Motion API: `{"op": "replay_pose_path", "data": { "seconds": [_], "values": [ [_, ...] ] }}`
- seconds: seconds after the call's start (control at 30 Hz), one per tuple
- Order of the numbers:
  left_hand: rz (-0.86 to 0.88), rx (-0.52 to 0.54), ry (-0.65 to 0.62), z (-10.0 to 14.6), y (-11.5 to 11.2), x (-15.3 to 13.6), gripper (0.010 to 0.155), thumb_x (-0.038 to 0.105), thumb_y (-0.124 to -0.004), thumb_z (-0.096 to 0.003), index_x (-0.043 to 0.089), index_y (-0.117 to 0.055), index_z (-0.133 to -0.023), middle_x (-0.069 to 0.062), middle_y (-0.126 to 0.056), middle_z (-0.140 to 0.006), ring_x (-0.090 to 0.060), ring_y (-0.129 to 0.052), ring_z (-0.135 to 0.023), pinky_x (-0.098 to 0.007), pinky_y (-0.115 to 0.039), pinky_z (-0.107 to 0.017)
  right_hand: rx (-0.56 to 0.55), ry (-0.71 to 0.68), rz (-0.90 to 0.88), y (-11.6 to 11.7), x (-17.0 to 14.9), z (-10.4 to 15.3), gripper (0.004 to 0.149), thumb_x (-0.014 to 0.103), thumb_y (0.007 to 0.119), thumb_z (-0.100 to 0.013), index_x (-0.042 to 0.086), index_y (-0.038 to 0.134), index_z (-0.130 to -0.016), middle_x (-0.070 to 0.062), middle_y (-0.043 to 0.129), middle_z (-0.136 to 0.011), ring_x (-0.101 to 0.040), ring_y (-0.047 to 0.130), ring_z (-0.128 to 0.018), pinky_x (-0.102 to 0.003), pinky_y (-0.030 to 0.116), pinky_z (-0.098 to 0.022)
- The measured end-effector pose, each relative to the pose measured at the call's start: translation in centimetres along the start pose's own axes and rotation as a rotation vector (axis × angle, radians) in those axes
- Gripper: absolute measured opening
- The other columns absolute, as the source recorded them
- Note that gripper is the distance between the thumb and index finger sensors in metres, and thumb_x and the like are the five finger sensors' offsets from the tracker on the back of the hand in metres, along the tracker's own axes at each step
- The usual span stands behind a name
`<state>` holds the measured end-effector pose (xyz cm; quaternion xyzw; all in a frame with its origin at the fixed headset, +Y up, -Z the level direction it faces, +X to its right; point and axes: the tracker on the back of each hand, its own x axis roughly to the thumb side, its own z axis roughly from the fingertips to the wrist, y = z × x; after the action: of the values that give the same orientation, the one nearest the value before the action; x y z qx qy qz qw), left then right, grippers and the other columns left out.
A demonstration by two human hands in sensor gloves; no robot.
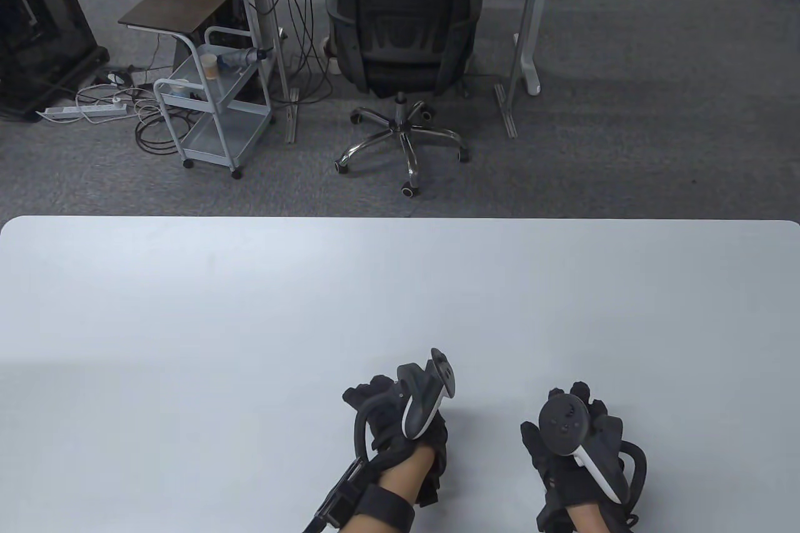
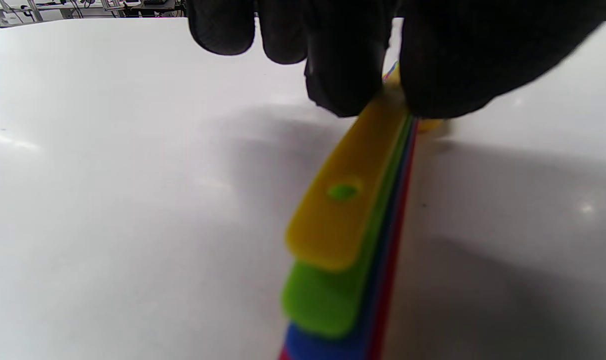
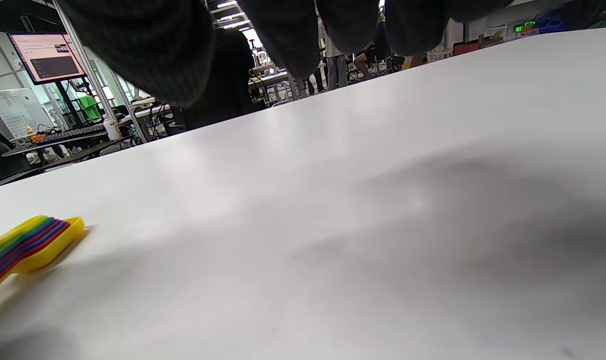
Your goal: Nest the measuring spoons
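A nested stack of measuring spoons (image 2: 343,210) lies on the white table (image 1: 250,308), with yellow, green, blue and red handles fanned one under another. My left hand (image 1: 381,398) pinches the stack where the handles meet the bowls, thumb on one side and fingers (image 2: 343,75) on the other. In the table view this hand covers the spoons entirely. The right wrist view shows the stacked bowls (image 3: 38,237) low at the left edge, yellow outermost, resting on the table. My right hand (image 1: 578,411) rests to the right of the left hand, holding nothing, well apart from the spoons.
The table's far edge (image 1: 400,219) gives onto grey carpet with an office chair (image 1: 403,52), a metal cart (image 1: 212,102) and desk legs. Both hands sit near the front edge, right of centre.
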<state>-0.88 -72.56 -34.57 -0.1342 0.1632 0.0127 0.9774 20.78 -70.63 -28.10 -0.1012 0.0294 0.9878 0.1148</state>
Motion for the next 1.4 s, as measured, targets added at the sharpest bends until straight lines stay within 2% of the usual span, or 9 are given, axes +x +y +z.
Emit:
{"op": "replay_pose_path", "data": {
  "seconds": [0.27,0.4,0.67,0.8,1.0,1.4],
  "values": [
    [-0.003,-0.006,0.004,0.2,0.2,0.0,0.049,0.049,-0.096,-0.0394,0.010,-0.098,-0.069,-0.014,-0.069,-0.115,-0.053,-0.070,-0.107,-0.069,-0.044,-0.079,0.004,-0.001,0.002,0.0,0.0,0.0,0.074,0.049,0.074,-0.052,0.007,0.060,-0.111,-0.032,0.044,-0.122,-0.065,0.053,-0.101,-0.071,0.048,-0.068],
    [-0.010,0.001,0.004,0.2,0.3,-0.2,0.056,0.053,-0.095,-0.0386,0.010,-0.097,-0.073,-0.014,-0.068,-0.115,-0.053,-0.069,-0.107,-0.069,-0.043,-0.079,0.004,0.000,0.004,0.0,0.1,0.0,0.074,0.049,0.074,-0.052,0.007,0.060,-0.111,-0.032,0.043,-0.122,-0.065,0.053,-0.101,-0.072,0.048,-0.068],
    [-0.011,0.031,-0.018,0.4,1.1,-1.0,0.077,0.065,-0.089,-0.0368,0.013,-0.085,-0.094,-0.015,-0.063,-0.118,-0.054,-0.066,-0.109,-0.070,-0.041,-0.079,0.000,0.000,0.005,0.0,0.1,0.1,0.074,0.049,0.073,-0.052,0.007,0.059,-0.112,-0.032,0.043,-0.122,-0.065,0.053,-0.102,-0.071,0.048,-0.069],
    [-0.011,0.055,-0.033,0.6,1.7,-1.6,0.083,0.069,-0.086,-0.0358,0.016,-0.080,-0.099,-0.014,-0.062,-0.119,-0.054,-0.065,-0.110,-0.070,-0.040,-0.079,-0.001,0.002,0.006,0.0,0.1,0.1,0.075,0.049,0.073,-0.052,0.008,0.058,-0.112,-0.032,0.043,-0.122,-0.065,0.053,-0.102,-0.072,0.048,-0.068],
    [0.015,0.096,-0.064,1.0,2.5,-2.8,0.085,0.072,-0.082,-0.0361,0.019,-0.078,-0.102,-0.011,-0.062,-0.120,-0.053,-0.063,-0.112,-0.069,-0.040,-0.079,0.001,0.002,0.004,0.0,0.1,0.1,0.074,0.050,0.073,-0.052,0.008,0.058,-0.112,-0.032,0.043,-0.122,-0.065,0.053,-0.102,-0.072,0.048,-0.069],
    [0.011,0.171,-0.081,1.0,3.9,-6.5,0.088,0.073,-0.080,-0.0357,0.023,-0.071,-0.107,-0.011,-0.059,-0.121,-0.054,-0.061,-0.112,-0.070,-0.039,-0.079,-0.003,0.004,0.003,-0.1,0.1,0.2,0.075,0.050,0.073,-0.053,0.008,0.057,-0.113,-0.032,0.043,-0.123,-0.064,0.053,-0.102,-0.072,0.048,-0.069]
  ]
}}
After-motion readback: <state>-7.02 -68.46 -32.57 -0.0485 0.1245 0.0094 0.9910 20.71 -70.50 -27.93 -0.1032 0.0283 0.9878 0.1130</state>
